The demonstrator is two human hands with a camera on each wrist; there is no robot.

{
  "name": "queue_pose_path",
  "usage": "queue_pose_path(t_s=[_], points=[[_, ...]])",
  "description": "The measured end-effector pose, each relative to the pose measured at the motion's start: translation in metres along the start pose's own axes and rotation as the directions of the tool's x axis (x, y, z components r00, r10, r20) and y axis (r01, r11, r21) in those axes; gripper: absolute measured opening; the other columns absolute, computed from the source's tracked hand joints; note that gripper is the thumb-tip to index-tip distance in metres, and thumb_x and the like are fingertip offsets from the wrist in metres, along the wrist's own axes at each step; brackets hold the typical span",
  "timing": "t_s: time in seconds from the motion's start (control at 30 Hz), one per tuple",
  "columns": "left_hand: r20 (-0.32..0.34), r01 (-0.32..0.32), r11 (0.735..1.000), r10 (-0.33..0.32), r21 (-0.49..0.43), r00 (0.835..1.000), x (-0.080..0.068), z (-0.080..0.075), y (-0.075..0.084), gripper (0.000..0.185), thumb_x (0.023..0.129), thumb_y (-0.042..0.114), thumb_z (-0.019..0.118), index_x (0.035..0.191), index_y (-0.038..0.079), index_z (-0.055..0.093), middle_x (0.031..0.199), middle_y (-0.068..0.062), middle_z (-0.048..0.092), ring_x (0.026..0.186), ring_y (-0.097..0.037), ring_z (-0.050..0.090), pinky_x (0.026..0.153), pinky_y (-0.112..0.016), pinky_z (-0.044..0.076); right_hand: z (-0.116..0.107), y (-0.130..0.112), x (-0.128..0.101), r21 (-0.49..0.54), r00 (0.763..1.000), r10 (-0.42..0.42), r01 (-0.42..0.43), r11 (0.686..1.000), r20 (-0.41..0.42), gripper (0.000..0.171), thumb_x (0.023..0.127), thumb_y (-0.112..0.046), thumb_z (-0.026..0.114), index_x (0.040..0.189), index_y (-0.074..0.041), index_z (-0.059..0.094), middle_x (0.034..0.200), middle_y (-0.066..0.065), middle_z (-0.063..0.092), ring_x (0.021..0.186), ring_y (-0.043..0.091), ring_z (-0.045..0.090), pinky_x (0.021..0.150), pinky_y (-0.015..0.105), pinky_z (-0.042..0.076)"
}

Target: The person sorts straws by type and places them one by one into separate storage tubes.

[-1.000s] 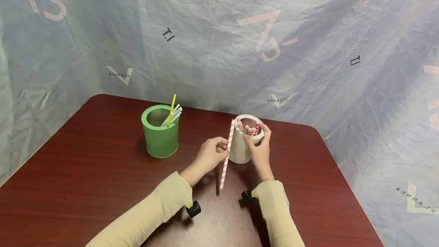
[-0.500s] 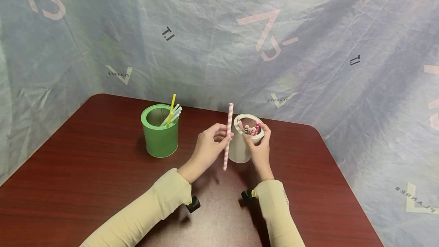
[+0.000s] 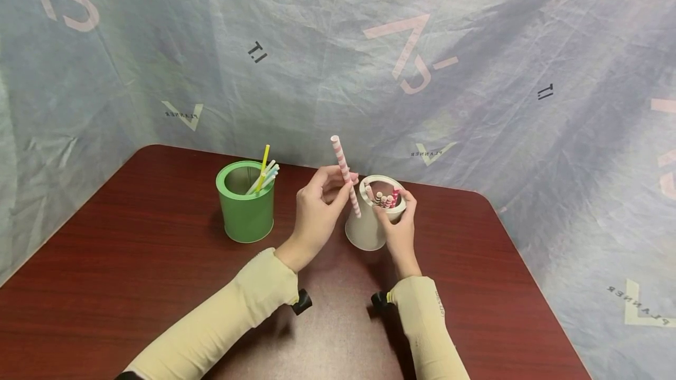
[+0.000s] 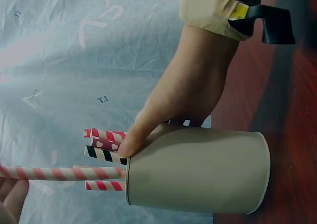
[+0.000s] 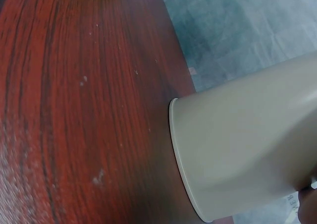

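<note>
A pink-and-white striped paper straw (image 3: 342, 160) is pinched between thumb and fingers of my left hand (image 3: 317, 210). It leans with its lower end beside the rim of a cream can (image 3: 364, 230), which tilts toward the right hand in the head view. My right hand (image 3: 399, 230) grips that can by its rim, thumb in front and fingers at the right. Several patterned straws (image 4: 106, 142) stick out of the can in the left wrist view, in red, pink and black stripes and hearts. In the right wrist view only the can's side (image 5: 247, 140) and a bit of hand show.
A green can (image 3: 247, 213) stands to the left on the dark red table (image 3: 132, 263), with yellow, white and pale blue straws (image 3: 266, 172) in it. A printed grey cloth (image 3: 317, 75) hangs behind the table and along its sides.
My left hand has raised the striped straw from low beside the can to rim height, its top swinging leftward. The right hand stays on the can, whose base has shifted slightly left.
</note>
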State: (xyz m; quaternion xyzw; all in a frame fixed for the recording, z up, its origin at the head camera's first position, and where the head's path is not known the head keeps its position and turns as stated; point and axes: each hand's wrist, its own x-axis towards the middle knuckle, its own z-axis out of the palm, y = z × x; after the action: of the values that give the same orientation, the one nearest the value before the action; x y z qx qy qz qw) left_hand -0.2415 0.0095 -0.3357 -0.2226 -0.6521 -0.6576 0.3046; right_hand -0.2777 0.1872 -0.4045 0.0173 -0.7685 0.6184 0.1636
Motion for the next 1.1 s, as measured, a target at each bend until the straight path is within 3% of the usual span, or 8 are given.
queue_pose_path(t_s=[0.17,0.33,0.8,1.1], points=[[-0.024,-0.102,0.995,0.101,-0.013,0.995,0.001,0.003,0.001,0.019,0.090,-0.004,0.063,0.108,-0.004,0.058,0.103,-0.020,0.071,0.095,-0.028,0.071,0.082,-0.027,0.057,0.001,-0.014,-0.007,0.009,1.000,0.006,-0.006,1.000,0.001,0.066,0.087,-0.014,0.068,0.141,-0.008,0.030,0.139,0.016,0.044,0.119,0.022,0.049,0.093,0.022,0.040],[-0.029,-0.152,0.987,0.151,-0.042,0.988,0.002,0.007,-0.003,0.019,0.090,-0.005,0.061,0.109,-0.006,0.057,0.104,-0.022,0.070,0.098,-0.031,0.070,0.085,-0.028,0.056,0.001,-0.016,-0.009,0.013,1.000,0.023,-0.023,1.000,-0.006,0.066,0.087,-0.013,0.067,0.141,-0.007,0.030,0.137,0.015,0.046,0.116,0.020,0.049,0.090,0.020,0.040],[0.017,-0.137,0.990,0.137,-0.020,0.990,0.002,0.019,-0.022,0.017,0.092,-0.003,0.060,0.108,-0.005,0.057,0.105,-0.021,0.070,0.099,-0.031,0.070,0.087,-0.027,0.055,-0.001,-0.009,-0.005,0.020,1.000,0.020,-0.020,1.000,0.005,0.066,0.087,-0.012,0.067,0.141,-0.008,0.030,0.139,0.016,0.044,0.114,0.017,0.049,0.087,0.016,0.041],[0.015,-0.172,0.985,0.172,-0.021,0.985,0.004,0.022,-0.026,0.017,0.091,-0.005,0.060,0.108,-0.006,0.055,0.103,-0.023,0.070,0.098,-0.033,0.070,0.087,-0.027,0.055,0.000,-0.011,-0.006,0.002,1.000,0.016,-0.016,1.000,0.011,0.066,0.087,-0.013,0.068,0.141,-0.008,0.030,0.137,0.016,0.044,0.115,0.019,0.048,0.088,0.016,0.040]])
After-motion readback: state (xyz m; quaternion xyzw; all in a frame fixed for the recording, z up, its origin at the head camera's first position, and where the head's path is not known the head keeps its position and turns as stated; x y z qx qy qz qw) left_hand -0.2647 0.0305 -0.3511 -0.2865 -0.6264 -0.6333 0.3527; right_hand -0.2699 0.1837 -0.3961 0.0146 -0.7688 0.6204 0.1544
